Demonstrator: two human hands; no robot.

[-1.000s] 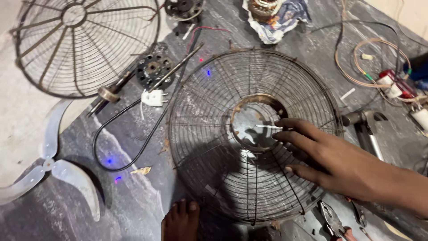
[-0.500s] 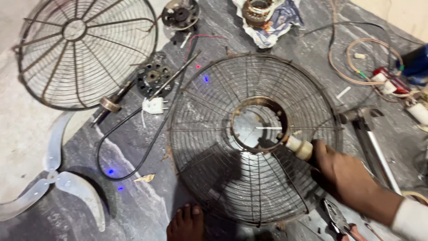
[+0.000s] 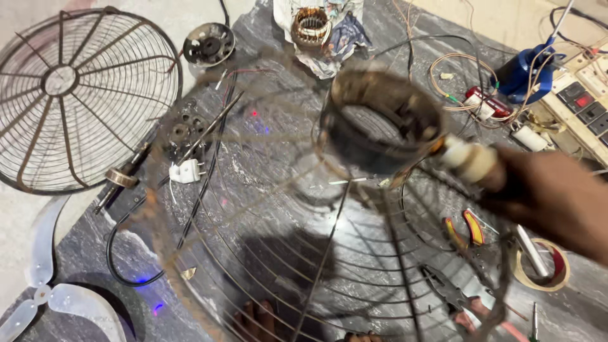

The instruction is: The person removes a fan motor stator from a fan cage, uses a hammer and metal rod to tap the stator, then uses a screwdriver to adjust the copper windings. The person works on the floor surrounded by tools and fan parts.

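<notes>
Leftmost, one wire fan guard [image 3: 76,95] lies flat beside one pale fan blade [image 3: 44,278]. Centrally, a second, blurred fan guard [image 3: 354,209] is tilted up off the floor. One right hand [image 3: 544,196] grips it closed near the ring; two pliers [image 3: 465,231] lie beneath.

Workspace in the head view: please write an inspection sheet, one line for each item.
Surface: dark marbled floor sheet.
Job's things: wire fan guard, lifted and tilted, blurred.
Clutter: second fan guard, fan blade, motor coil, pliers, tape roll.
Grippers: right hand grips the guard by its ring; left hand nothing seen.
Cables: black cord with white plug; wire loops.
Surroundings: power strip; bare toes.
</notes>
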